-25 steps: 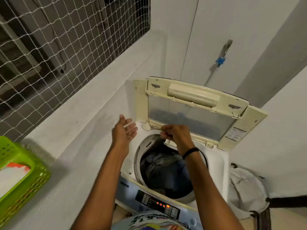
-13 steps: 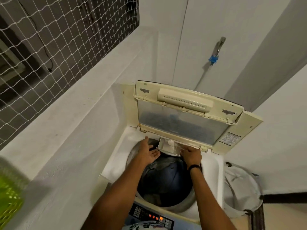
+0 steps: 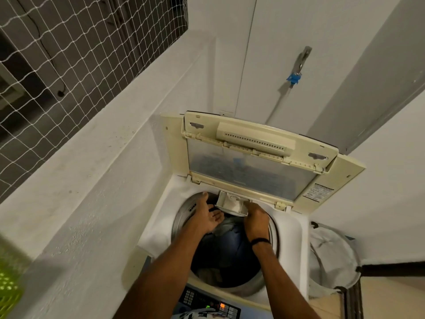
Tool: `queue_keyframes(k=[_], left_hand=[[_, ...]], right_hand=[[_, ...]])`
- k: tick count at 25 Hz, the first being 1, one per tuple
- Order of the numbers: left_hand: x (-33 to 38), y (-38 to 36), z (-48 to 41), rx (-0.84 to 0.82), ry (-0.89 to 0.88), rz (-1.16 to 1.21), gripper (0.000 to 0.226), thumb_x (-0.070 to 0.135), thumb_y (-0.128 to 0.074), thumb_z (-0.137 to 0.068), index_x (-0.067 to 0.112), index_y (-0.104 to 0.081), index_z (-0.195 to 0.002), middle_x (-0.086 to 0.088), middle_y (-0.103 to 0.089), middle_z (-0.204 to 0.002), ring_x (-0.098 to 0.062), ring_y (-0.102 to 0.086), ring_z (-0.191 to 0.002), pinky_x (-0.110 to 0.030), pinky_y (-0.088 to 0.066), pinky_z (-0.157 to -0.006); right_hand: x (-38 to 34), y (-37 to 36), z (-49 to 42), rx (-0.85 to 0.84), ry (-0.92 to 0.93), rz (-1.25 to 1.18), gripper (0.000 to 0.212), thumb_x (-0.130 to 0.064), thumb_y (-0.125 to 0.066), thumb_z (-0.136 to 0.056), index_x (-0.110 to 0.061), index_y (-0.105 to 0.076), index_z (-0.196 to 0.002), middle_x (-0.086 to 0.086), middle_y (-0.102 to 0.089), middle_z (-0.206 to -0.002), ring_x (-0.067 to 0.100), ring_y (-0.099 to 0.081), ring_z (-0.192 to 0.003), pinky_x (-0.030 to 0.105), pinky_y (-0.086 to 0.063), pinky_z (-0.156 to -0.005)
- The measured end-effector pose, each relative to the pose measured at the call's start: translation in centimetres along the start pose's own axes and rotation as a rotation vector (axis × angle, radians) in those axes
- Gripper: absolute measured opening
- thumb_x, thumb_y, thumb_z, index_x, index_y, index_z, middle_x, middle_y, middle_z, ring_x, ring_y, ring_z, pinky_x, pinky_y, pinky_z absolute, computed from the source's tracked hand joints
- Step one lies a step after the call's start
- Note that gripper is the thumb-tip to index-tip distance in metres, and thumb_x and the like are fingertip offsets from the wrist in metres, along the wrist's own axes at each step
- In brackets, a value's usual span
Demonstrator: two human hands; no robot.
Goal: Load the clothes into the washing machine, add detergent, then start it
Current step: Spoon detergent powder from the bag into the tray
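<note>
The top-loading washing machine (image 3: 158,217) stands with its cream lid (image 3: 253,173) folded up against the wall. Dark and blue clothes (image 3: 232,240) fill the drum. A small white detergent drawer (image 3: 230,203) sticks out from the back rim over the drum. My left hand (image 3: 207,218) lies open, palm up, just left of the drawer, fingertips near its lower edge. My right hand (image 3: 256,221), with a black band on the wrist, grips the drawer's front right corner with curled fingers. The control panel (image 3: 211,305) is lit at the bottom edge.
A white fabric laundry hamper (image 3: 331,256) stands right of the machine. A green plastic basket (image 3: 9,288) sits on the low white wall (image 3: 76,171) at the left, under netting. A tap with a blue fitting (image 3: 295,75) hangs on the back wall.
A second ago my right hand pinched at the lid's base and my left was raised. Both hands have dropped to the back rim, and the detergent drawer now stands pulled out.
</note>
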State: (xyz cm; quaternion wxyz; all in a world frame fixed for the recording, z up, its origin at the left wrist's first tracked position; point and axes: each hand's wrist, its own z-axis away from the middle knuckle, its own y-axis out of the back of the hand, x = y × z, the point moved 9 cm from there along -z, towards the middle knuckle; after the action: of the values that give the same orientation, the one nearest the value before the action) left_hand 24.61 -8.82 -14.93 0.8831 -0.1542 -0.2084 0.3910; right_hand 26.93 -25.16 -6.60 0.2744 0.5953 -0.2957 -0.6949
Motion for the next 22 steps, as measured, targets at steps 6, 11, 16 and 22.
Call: queue_keyframes(k=[6, 11, 16, 22], left_hand=[[1.5, 0.0, 0.8, -0.013, -0.049, -0.028, 0.081, 0.062, -0.055, -0.091, 0.005, -0.038, -0.147, -0.026, -0.044, -0.145, -0.040, -0.050, -0.127, -0.048, -0.047, -0.100], [4.5, 0.4, 3.5, 0.030, -0.203, -0.100, 0.065, 0.057, -0.050, -0.095, 0.007, -0.053, -0.136, -0.020, -0.060, -0.129, -0.033, -0.058, -0.115, -0.041, -0.050, -0.094], [10.4, 1.2, 10.4, 0.148, -0.511, -0.035, 0.048, 0.049, -0.053, -0.098, 0.005, -0.065, -0.113, -0.010, -0.065, -0.084, -0.018, -0.055, -0.065, -0.029, -0.044, -0.060], [17.0, 5.1, 22.8, 0.259, -0.965, 0.042, 0.040, 0.045, -0.050, -0.101, 0.009, -0.068, -0.100, -0.007, -0.068, -0.082, -0.019, -0.062, -0.071, -0.028, -0.049, -0.063]], right_hand=[[2.4, -0.3, -0.8, 0.084, -0.225, -0.175, 0.030, -0.003, -0.058, -0.086, -0.013, -0.074, -0.109, 0.012, -0.074, -0.105, 0.030, -0.069, -0.097, 0.039, -0.054, -0.093], [4.1, -3.4, -0.4, -0.011, -0.598, -0.834, 0.021, 0.004, -0.057, -0.086, -0.002, -0.075, -0.097, 0.015, -0.075, -0.092, 0.029, -0.072, -0.089, 0.041, -0.058, -0.088], [-2.3, -3.5, 0.0, -0.154, -0.542, -0.986, 0.022, 0.009, -0.053, -0.085, 0.003, -0.074, -0.088, 0.022, -0.073, -0.091, 0.033, -0.072, -0.088, 0.038, -0.059, -0.086], [-13.7, -2.4, 2.3, -0.367, -0.325, -1.061, 0.025, 0.012, -0.045, -0.089, 0.010, -0.068, -0.095, 0.022, -0.070, -0.088, 0.034, -0.069, -0.088, 0.039, -0.057, -0.087]])
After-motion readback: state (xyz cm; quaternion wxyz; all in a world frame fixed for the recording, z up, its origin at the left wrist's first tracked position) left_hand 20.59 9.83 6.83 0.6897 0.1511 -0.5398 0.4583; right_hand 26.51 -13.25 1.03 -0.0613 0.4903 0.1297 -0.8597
